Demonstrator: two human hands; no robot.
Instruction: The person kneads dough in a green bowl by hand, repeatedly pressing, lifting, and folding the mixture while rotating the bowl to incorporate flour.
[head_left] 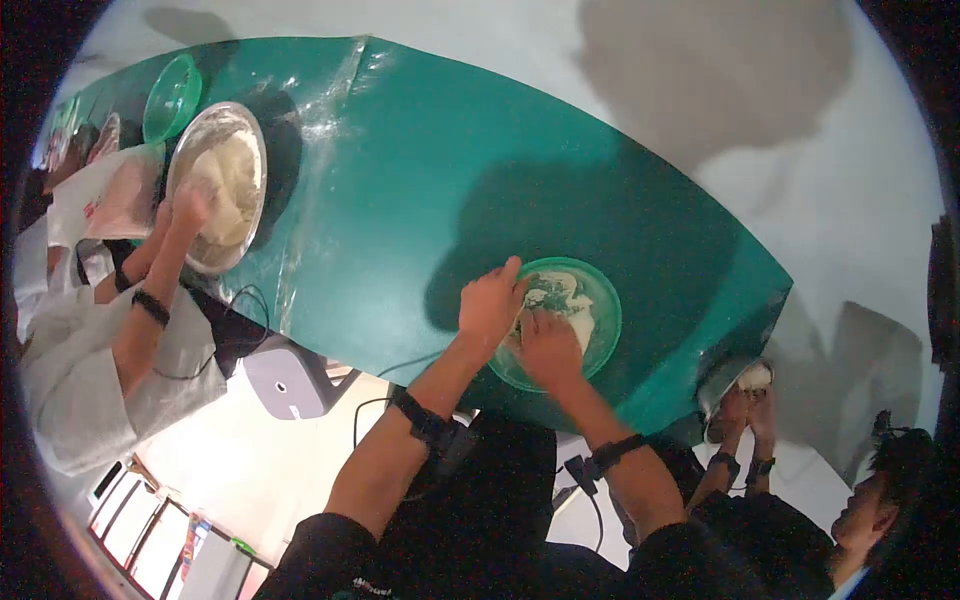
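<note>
A green plastic bowl point(617, 318) stands near the front edge of the table, with white flour point(553, 284) spread over its bottom and a paler doughy patch point(582, 327) at its right side. My left hand point(490, 305) is closed on the bowl's left rim. Inside the bowl is my right hand point(549, 348), its fingers bent down and close together over the flour. Whatever lies beneath those fingertips is hidden. Both my wrists wear black straps.
The green-covered table point(400, 170) curves around me. At left, a co-worker's hands point(192, 203) work in a metal basin point(262, 185) of dough, near another green bowl point(173, 98). At right, another person's hands point(748, 408) hold dough point(755, 377) over a bowl. A grey chair point(287, 382) stands below.
</note>
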